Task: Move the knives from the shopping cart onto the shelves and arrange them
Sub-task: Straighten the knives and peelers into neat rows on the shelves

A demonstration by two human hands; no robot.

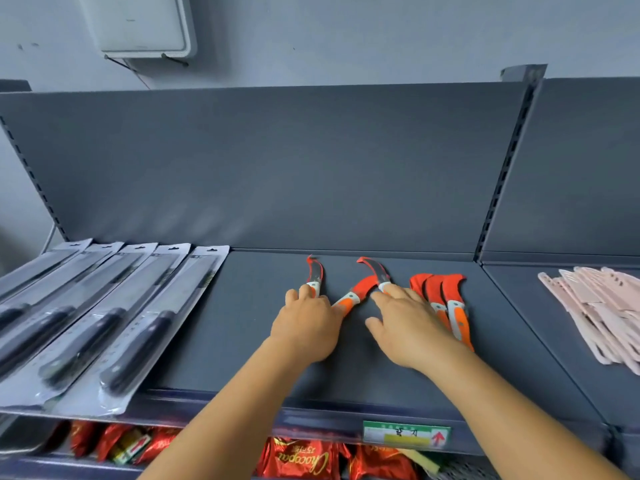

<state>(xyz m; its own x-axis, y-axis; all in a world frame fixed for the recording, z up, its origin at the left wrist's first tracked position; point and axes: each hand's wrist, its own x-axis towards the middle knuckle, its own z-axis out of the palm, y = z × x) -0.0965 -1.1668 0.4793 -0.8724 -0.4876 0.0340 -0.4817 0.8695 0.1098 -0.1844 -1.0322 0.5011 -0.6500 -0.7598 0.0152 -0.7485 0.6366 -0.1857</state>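
Several small curved knives with red-edged blades and orange-and-white handles lie on the dark grey shelf (225,341). My left hand (304,323) lies with curled fingers over the handle of the leftmost curved knife (314,271). The orange handle of a red-sheathed knife (351,297) sticks out beside that hand. My right hand (405,327) has its fingers spread flat, the fingertips touching the handle of another bare-bladed curved knife (375,270). Three red-sheathed knives (440,292) lie fanned together against the right hand's far side. The shopping cart is out of view.
Several packaged black-handled knives (104,323) lie in a row at the shelf's left end. Pale pink knives (595,313) are piled on the neighbouring shelf to the right. A price label (405,434) sits on the shelf's front edge, with red snack packs (301,459) below.
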